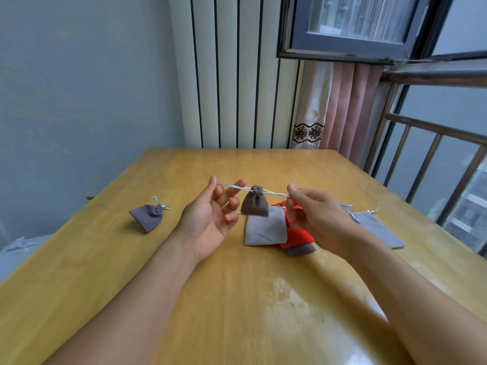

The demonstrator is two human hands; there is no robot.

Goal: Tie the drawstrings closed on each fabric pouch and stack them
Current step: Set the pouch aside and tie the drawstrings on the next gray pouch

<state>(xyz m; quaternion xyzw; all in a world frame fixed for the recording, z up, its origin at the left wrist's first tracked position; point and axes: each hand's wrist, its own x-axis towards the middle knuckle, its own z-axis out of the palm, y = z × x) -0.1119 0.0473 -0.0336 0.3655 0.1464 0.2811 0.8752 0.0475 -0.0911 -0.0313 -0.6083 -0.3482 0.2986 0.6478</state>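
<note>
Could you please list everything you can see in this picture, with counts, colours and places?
Held pouch: one, dark grey, hanging in the air between the hands, mouth cinched.
Drawstrings: pale grey, stretched sideways from that pouch.
Closed pouch: one, dark grey, on the table's left.
Flat pouch: one, light grey, table centre, atop a pile.
Red pouch: one, under the flat pouch.
Bottom pouch: one, dark grey, mostly hidden.
Right pouch: one, light grey, flat, partly behind the right arm.
Table: one, yellow wood.
Curtain: pink and cream, by the window.
Left hand: pinching one string end.
Right hand: pinching the other.
</note>
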